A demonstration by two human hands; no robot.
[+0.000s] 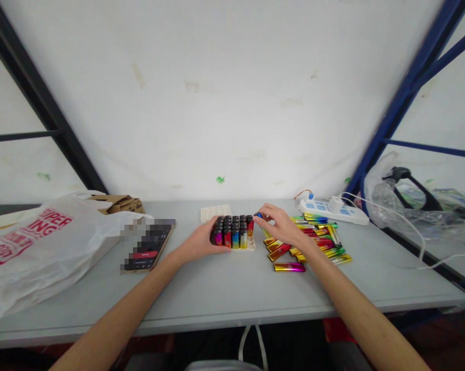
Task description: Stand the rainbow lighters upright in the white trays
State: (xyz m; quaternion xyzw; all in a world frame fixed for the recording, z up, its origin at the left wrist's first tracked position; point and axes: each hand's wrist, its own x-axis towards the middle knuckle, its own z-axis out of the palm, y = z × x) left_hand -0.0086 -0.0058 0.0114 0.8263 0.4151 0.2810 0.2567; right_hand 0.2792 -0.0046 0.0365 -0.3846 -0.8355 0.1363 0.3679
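Upright lighters (236,236) with black tops and shiny coloured bodies stand in rows in a white tray (249,249). My left hand (202,240) grips the left side of this block, thumb along the front and fingers hidden behind. Just right of the rows, my right hand (277,223) pinches a blue lighter (259,215) between thumb and fingers, close to the red lighter at the end. Under and beyond that hand lies a loose pile of metallic lighters (325,242), with a yellow and purple one (289,267) nearest the front. A few holes show at the tray's right front corner.
A second white tray (216,212) lies behind, by the wall. To the left are a phone (151,245), a white plastic bag (62,242) and brown cardboard (120,204). A power strip (334,211) with white cables sits at the back right, near clear plastic wrapping (429,201).
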